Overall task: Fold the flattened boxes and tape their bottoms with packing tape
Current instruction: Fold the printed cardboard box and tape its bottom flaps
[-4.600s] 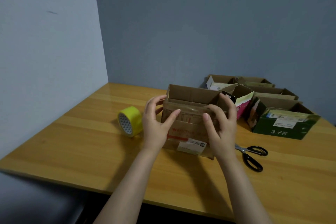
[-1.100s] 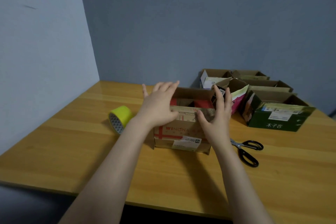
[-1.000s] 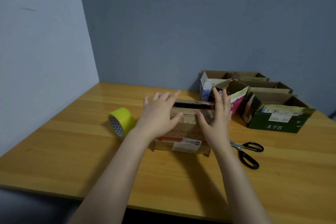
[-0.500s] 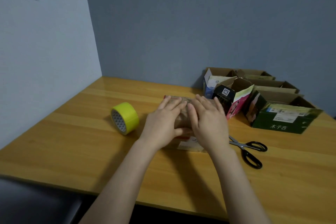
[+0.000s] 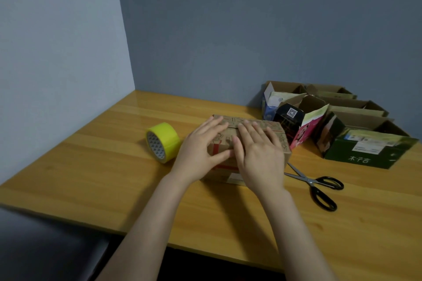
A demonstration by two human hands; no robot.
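Head view: at the centre of the frame the left hand [image 5: 201,150] and right hand [image 5: 260,155] lie flat on top of the brown cardboard box [image 5: 277,131]. Their fingers are straight and holding nothing, thumbs almost meeting. The box stands on the wooden counter [image 5: 91,166]. A yellow tape roll [image 5: 163,141] stands on edge just left of it. Black-handled scissors [image 5: 317,186] lie at its lower right. Open folded boxes [image 5: 370,153] cluster at the right.

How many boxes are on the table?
6: a brown box under the left hand and right hand; blue-white box, black-pink box, green box at right; two brown boxes behind. More may hide.
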